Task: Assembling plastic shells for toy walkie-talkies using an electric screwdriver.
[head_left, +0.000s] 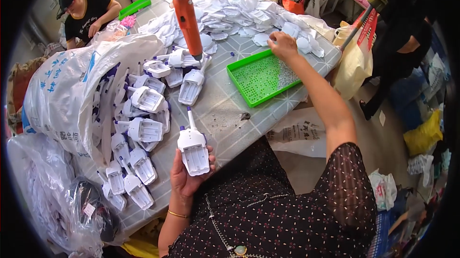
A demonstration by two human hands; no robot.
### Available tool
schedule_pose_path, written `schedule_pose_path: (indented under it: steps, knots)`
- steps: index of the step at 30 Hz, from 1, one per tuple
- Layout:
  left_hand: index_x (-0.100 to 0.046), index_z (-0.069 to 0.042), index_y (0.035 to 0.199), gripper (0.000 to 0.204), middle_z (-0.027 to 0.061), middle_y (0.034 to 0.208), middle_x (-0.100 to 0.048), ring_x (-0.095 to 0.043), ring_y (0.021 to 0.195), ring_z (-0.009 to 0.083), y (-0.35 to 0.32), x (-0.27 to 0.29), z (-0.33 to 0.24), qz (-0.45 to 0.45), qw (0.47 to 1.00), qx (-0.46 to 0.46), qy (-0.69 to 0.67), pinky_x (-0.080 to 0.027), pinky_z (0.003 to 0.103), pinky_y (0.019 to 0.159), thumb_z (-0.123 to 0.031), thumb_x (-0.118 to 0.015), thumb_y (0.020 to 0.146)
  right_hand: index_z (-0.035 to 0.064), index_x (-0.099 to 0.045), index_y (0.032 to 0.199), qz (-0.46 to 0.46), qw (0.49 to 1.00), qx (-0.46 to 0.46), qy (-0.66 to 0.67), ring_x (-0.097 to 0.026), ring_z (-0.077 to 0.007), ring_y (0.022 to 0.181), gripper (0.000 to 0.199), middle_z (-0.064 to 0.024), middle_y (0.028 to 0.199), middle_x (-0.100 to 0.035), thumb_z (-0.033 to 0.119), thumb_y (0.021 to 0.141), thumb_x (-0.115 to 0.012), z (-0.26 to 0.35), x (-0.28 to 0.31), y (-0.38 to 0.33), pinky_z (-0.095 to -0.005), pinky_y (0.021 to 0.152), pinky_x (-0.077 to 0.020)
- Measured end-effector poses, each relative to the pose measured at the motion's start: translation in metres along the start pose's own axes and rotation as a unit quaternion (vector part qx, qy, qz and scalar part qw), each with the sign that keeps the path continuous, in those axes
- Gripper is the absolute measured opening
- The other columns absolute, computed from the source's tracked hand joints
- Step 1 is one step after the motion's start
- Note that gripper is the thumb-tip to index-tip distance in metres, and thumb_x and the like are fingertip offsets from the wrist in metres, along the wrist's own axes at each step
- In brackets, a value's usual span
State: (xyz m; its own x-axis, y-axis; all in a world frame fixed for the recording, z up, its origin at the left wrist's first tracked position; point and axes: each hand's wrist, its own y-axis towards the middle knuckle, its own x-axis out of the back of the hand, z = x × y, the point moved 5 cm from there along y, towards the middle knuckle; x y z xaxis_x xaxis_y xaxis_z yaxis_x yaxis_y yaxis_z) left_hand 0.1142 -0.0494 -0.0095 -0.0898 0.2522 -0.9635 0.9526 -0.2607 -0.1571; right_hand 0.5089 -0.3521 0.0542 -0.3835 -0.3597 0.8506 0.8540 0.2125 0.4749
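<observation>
Cradling a white housing [193, 148] in the left hand [184, 179], near the body at the near edge of the table [225, 109], fingers curled round its lower end and its slim purple-tipped neck pointing far. Keeping its open ribbed side turned up, apparently so that the hollow faces the eyes and stays reachable from above.

Stretching the right hand [282, 44] out to the far right corner of the green tray [238, 83], fingers bunched and dipping down at the rim. Not showing whether anything is pinched between them: too small to tell. Lying in that far part of the tray, a drift of small silvery pieces [287, 73], seemingly kept inside the raised rim to stop them scattering.

Hanging over the middle of the table, tip down, an orange power driver [188, 20], probably slung there to stay within easy grasp between the two hands.

Spilling from the big white sack [62, 90] at the left, a pile of like housings [143, 128], close beside the left arm. Heaping at the far side, a mound of flat white covers [239, 13].

Sitting at the far left, another person in a black top [86, 13], well apart; standing at the far right, a second person in dark clothes [407, 42].
</observation>
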Motion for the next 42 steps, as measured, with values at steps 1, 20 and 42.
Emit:
schedule_pose_path:
  steps: [1,20,42]
  knots:
    - [-0.04,-0.006,0.15,0.068,0.0239,0.135,-0.055,-0.062,0.111,0.0389,-0.004,0.003,-0.001,-0.005,1.0,-0.014,0.001,-0.054,0.053,0.093,-0.055,-0.045,0.103,0.0113,-0.068,0.114,0.054,0.998,-0.038,-0.011,-0.066,-0.0327,0.109,0.038,-0.0137,0.115,-0.07,0.037,0.086,-0.07,0.005,-0.013,0.019,-0.0486,0.096,-0.0475]
    - [-0.034,-0.01,0.15,0.067,0.0197,0.134,-0.055,-0.06,0.121,0.0367,-0.01,-0.001,0.001,0.039,0.993,-0.043,0.105,-0.05,0.053,0.104,-0.037,-0.065,0.097,-0.0001,-0.063,0.12,0.129,0.971,-0.088,0.181,-0.069,-0.0271,0.097,0.062,-0.0161,0.112,-0.07,0.024,0.067,-0.084,-0.014,-0.083,0.075,-0.0383,0.085,-0.0555]
    - [-0.035,-0.008,0.152,0.072,0.0166,0.147,-0.049,-0.051,0.133,0.0358,-0.014,-0.003,-0.005,-0.033,0.986,-0.095,0.135,-0.043,0.059,0.11,-0.045,-0.063,0.096,0.0013,-0.058,0.118,0.38,0.69,-0.075,0.611,-0.063,-0.0118,0.083,0.027,-0.0027,0.096,-0.064,0.007,0.093,-0.066,0.23,0.071,-0.179,-0.0254,0.075,-0.0506]
